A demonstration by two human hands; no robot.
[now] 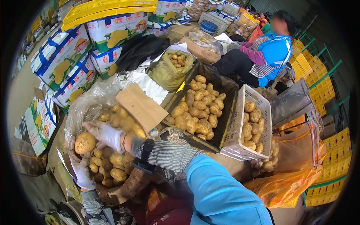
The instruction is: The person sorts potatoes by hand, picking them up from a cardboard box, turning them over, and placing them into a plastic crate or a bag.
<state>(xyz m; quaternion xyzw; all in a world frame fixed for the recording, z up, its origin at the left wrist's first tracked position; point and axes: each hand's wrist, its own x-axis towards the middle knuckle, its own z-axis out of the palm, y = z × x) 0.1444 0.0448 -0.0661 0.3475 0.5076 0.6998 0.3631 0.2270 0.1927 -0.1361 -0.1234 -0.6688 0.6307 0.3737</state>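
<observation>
From my remote seat, I see the left hand [83, 165], in a white glove, cupping a large potato [85, 143] from below, fingers curled partway around it, above a box of potatoes [108, 165] at lower left. The right hand [105, 134], also gloved, reaches across just beside that potato with its fingers stretched out nearly flat — whether it grips anything I cannot tell. A clear plastic bag [88, 103] lines the box behind both hands, and a flat piece of cardboard [140, 107] lies just past it. Farther right sit a dark tray of potatoes [198, 108] and a white plastic basket [262, 112] — near them another person in a blue vest [275, 52] sits among printed cartons [63, 56].
</observation>
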